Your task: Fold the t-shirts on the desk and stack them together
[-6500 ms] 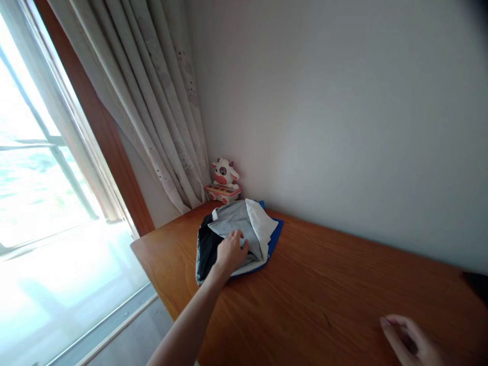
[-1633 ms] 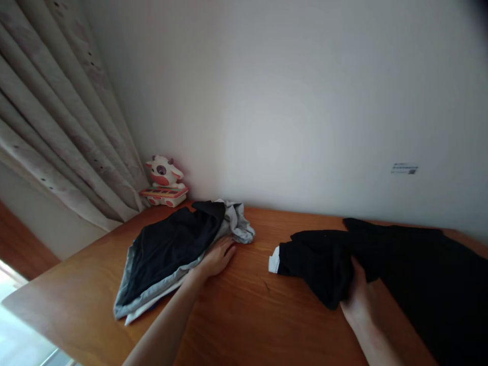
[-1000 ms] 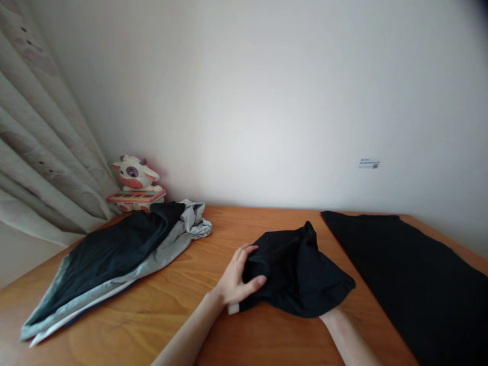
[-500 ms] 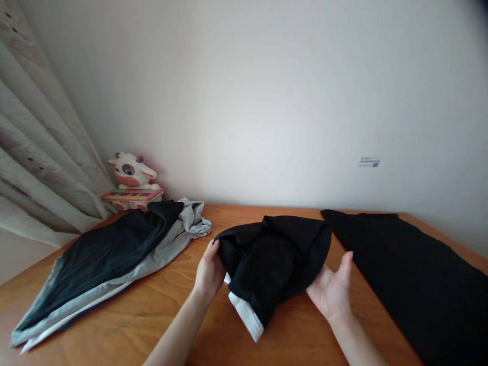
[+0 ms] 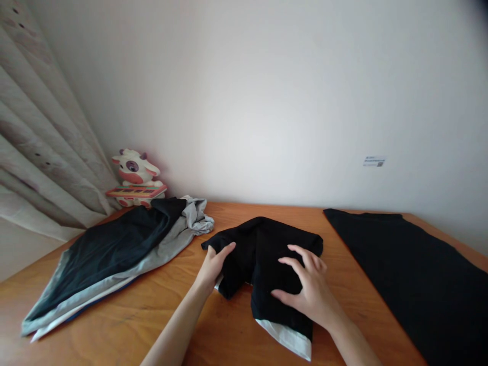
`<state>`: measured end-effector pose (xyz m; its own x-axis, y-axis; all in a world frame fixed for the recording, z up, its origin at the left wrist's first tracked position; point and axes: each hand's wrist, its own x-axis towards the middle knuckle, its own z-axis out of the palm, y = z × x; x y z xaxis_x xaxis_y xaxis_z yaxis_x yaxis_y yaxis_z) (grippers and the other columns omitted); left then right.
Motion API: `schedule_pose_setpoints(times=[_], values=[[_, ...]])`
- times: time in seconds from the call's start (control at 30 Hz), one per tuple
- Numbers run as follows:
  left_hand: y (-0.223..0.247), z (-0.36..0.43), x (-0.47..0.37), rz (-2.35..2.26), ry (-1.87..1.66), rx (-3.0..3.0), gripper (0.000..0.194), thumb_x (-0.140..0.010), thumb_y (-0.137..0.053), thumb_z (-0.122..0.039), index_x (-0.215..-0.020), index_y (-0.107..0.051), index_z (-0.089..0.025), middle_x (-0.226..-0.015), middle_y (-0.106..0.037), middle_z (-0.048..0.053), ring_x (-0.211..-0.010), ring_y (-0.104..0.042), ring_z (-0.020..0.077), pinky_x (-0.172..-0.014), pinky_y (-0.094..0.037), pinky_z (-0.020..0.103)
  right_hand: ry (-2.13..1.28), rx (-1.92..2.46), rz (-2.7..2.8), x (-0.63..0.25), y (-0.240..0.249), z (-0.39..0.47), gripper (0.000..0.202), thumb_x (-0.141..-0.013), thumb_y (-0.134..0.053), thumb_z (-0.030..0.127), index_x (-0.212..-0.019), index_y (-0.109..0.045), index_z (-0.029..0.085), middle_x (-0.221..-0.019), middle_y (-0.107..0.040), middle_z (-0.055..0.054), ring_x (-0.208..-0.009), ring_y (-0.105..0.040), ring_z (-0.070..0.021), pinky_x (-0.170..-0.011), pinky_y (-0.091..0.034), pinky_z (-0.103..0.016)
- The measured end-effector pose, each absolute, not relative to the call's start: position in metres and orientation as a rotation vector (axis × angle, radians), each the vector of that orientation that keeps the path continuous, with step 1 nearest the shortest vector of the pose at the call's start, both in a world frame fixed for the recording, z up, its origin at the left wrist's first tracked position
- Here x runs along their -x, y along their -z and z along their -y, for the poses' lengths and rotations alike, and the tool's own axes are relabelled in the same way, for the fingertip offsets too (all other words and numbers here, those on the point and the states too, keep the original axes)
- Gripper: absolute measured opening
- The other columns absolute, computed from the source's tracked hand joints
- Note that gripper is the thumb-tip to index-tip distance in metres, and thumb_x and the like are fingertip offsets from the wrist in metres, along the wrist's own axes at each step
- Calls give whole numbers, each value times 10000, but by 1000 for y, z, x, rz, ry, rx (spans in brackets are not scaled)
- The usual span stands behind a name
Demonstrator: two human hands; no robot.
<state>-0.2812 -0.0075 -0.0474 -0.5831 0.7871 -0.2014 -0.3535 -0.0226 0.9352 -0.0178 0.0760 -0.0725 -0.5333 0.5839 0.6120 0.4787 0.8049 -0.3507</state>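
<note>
Closest to the person, the pale hem (image 5: 284,338) of one leg hung askew toward the near edge, just below the right hand (image 5: 314,287). That hand's grip was wide, its fingers curved and spread over the black shorts (image 5: 263,259); whether the fingertips pressed on the cloth could not be told. The left hand (image 5: 211,264) had a narrow grip on the opposite side of the shorts, thumb on top, the other fingers mostly hidden. The shorts lay between the two grips, their upper part reaching a little beyond them, over the worktop (image 5: 152,315). The work looked partway along: both legs could be made out and stood apart, but the cloth was bent and creased, so straightening it seemed to be left, and no fold had yet been made. Left of the left grip, a layered clothes pile (image 5: 125,244) was already set down, dark on top with grey, white and blue edges below, its far end crumpled. Well right of the right grip, a black cloth (image 5: 404,269) lay spread flat. Farther off, beyond the pile, sat a cow toy (image 5: 135,178) with a keyboard, near the curtain (image 5: 41,142) and the wall (image 5: 259,101).
</note>
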Motion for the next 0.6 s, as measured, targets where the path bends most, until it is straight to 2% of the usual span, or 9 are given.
schedule_pose_setpoints(times=[0.07,0.1,0.17,0.2,0.27,0.33,0.47,0.6], values=[[54,8,277,-1475,-1785,-707,773,-695,-888,-224,-1379,-528,-227,-1399,-665,113,-1337,-598,288,-1147,-471,414,-209,755,2383,16,72,-73,639,-695,-824,676,-1230,-690,353,-1338,-625,-100,-1212,-574,-377,-999,-440,-593],[57,8,275,-1484,-1810,-787,836,-675,-900,-219,-1407,-497,-232,-1438,-635,112,-1382,-555,291,-1180,-432,421,-232,759,2402,17,72,-73,561,-739,-816,634,-1212,-710,351,-1270,-663,-96,-1160,-602,-357,-970,-456,-566],[60,7,275,-1443,-1833,-836,828,-701,-884,-258,-1424,-481,-231,-1451,-622,117,-1408,-525,298,-1197,-405,430,-317,758,2368,18,74,-74,282,-895,-713,508,-1098,-768,320,-1072,-719,-83,-1006,-650,-296,-894,-485,-487],[61,6,276,-1405,-1835,-808,786,-729,-864,-290,-1418,-491,-231,-1426,-640,117,-1388,-547,300,-1182,-422,431,-394,749,2329,19,74,-76,225,-954,-641,458,-1031,-785,302,-985,-724,-74,-929,-659,-268,-854,-494,-448],[58,6,283,-1336,-1829,-705,694,-761,-830,-338,-1382,-536,-238,-1328,-706,107,-1299,-627,303,-1118,-489,426,-615,739,2194,20,75,-80,291,-996,-560,442,-936,-790,274,-898,-726,-65,-847,-669,-239,-799,-508,-389],[52,8,295,-1343,-1838,-614,594,-750,-823,-341,-1297,-615,-237,-1201,-765,81,-1190,-697,300,-1047,-544,402,-872,797,1949,19,73,-84,325,-965,-586,511,-926,-785,257,-898,-746,-61,-857,-690,-239,-780,-527,-349],[41,13,329,-1486,-1949,-478,395,-750,-789,-304,-1131,-708,-242,-987,-799,30,-1011,-764,269,-941,-591,358,-1322,944,1221,10,64,-96,425,-793,-716,642,-921,-792,245,-875,-792,-44,-878,-729,-262,-763,-578,-335],[43,16,349,-1661,-1973,-513,376,-758,-759,-367,-1095,-678,-220,-847,-758,28,-859,-764,268,-840,-613,415,-1537,967,867,2,55,-102,393,-661,-831,550,-915,-806,251,-876,-814,-38,-945,-748,-293,-824,-610,-376]])
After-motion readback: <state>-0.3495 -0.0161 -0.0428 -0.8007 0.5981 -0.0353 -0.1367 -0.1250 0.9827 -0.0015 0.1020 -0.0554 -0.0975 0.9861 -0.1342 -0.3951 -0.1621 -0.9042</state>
